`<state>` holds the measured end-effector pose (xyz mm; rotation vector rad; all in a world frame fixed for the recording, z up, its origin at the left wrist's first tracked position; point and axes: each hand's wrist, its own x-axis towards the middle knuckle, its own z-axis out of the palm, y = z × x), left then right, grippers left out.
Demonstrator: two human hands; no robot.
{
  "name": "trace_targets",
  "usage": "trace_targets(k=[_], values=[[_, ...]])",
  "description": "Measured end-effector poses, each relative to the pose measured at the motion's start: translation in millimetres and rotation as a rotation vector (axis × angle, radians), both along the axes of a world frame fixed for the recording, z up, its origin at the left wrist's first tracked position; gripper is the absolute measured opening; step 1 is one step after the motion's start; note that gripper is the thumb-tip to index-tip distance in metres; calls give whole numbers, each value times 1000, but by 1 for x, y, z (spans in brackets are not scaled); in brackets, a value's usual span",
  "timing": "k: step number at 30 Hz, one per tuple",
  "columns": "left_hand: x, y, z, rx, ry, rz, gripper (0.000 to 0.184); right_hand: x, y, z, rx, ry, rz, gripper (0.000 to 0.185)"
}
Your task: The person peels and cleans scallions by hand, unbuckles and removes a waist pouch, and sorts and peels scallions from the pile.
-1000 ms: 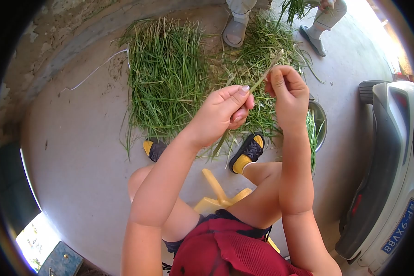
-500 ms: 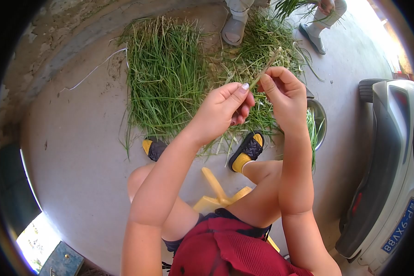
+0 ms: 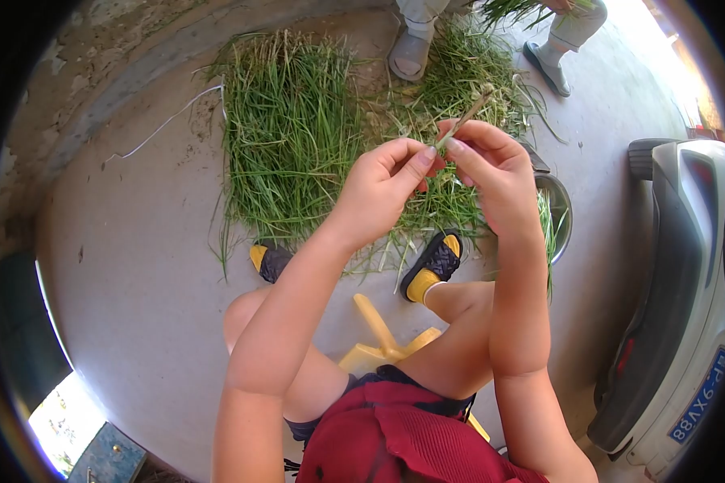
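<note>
My left hand (image 3: 383,187) pinches the lower end of a thin green stalk (image 3: 473,111) between thumb and forefinger. Close beside it, my right hand (image 3: 503,177) has its thumb and fingers closed on the same stalk. The stalk's brownish, dry-looking tip points up and to the right, above both hands. Part of the stalk is hidden by my fingers. Beyond my hands lies a loose heap of green, grass-like stalks (image 3: 467,76) with pale bits scattered through it. A thicker, neater pile of long green stalks (image 3: 290,145) lies to the left.
A metal basin (image 3: 568,217) with green leaves stands right of my forearm. Another person's foot in a sandal (image 3: 409,56) is behind the piles, and their hand holds a green bunch (image 3: 511,12). A parked car (image 3: 677,266) is at right. A white cord (image 3: 165,123) lies left.
My right hand has moved slightly left and down along the stalk, closer to my left hand. The other person's green bunch has shifted slightly upward.
</note>
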<state>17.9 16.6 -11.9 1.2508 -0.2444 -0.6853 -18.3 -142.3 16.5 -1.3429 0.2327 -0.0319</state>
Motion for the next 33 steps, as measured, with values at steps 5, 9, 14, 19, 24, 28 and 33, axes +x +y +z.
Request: trace_targets(k=[5,9,14,19,24,28,33], values=[[-3,-5,0,-66,25,89,18,2,4,1,-36,18,-20,18],[-1,-4,-3,-59,-45,152,15,3,10,1,-33,-11,-40,15],[0,0,0,71,-175,147,14,2,5,-1,-98,40,-48,14],[-4,-1,0,120,-218,164,14,4,0,3,-151,88,-24,21],[-1,0,0,174,-202,266,12,0,11,2,-318,11,-144,19],[-1,0,-4,241,-364,291,12,-2,10,-7,-486,-43,-146,16],[-1,-1,-3,282,-404,304,13,-2,12,-4,-533,-1,-138,14]])
